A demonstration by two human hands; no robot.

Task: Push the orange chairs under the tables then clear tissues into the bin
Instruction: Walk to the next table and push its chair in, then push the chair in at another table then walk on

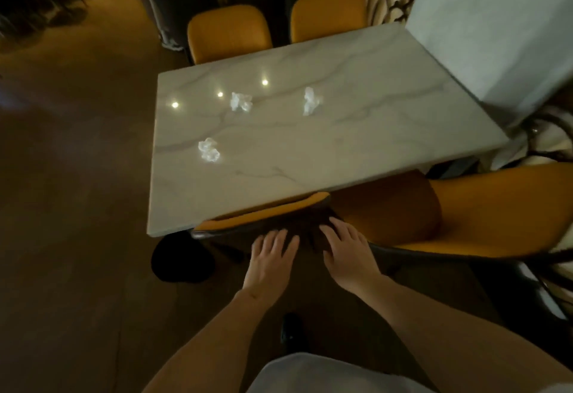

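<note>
A marble table point(356, 150) fills the middle of the view. Three crumpled white tissues lie on it: one near the left front point(209, 150), one further back point(241, 101), one at the centre back point(311, 101). An orange chair point(263, 214) is tucked against the table's near edge. My left hand point(271, 257) and my right hand point(348, 250) lie side by side with straight fingers on the dark back of this chair. A second orange chair point(496, 206) stands at the near right, its seat out from the table.
Two more orange chairs, one point(229, 33) and another point(328, 14), stand at the table's far side. A second marble table point(496, 26) is at the upper right. A dark round shape point(183, 257) sits on the brown floor by the table's near left corner. Open floor spreads to the left.
</note>
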